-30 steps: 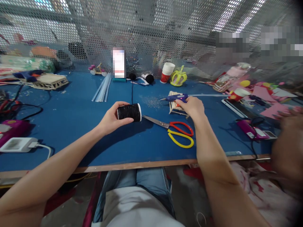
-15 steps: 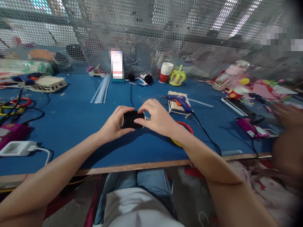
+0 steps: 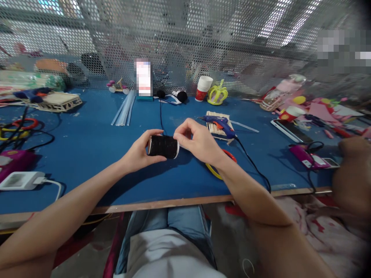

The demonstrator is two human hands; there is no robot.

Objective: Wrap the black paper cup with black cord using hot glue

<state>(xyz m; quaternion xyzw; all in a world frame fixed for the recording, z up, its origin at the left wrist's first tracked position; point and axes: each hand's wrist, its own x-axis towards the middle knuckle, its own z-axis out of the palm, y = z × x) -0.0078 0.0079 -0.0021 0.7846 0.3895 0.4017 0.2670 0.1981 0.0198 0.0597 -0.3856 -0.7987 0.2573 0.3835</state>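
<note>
Nearest the camera, both bare forearms are reaching out over the wooden front edge of the blue desk (image 3: 87,154). The left hand (image 3: 139,152) is curling around one end of a spool of black thread (image 3: 163,146), a short cylinder with pale rims and a finely ribbed, matte winding, lying on its side and held just above the desk surface near the middle. The right hand (image 3: 198,141) is sitting at the spool's other end, with thumb and forefinger pressed together in a pinch right at the rim; whether a thread end is lying between them is too fine to tell.

Just behind the right wrist, the red and yellow plastic loops of a pair of scissors (image 3: 216,170) are peeking out, lying flat on the desk. A little further back, a blue glue gun (image 3: 220,124) is resting on a small rack of pale wooden sticks (image 3: 216,129), its black cord trailing towards the desk edge. To the left, a bundle of clear glue sticks (image 3: 124,109) is lying in a loose fan. Near the back, a white and red paper cup (image 3: 203,88) is standing upright beside a yellow-green crown (image 3: 217,94). A perforated metal screen (image 3: 185,42) is rising behind the desk.

At the far right, another person's hand (image 3: 352,146) is hovering, blurred.
</note>
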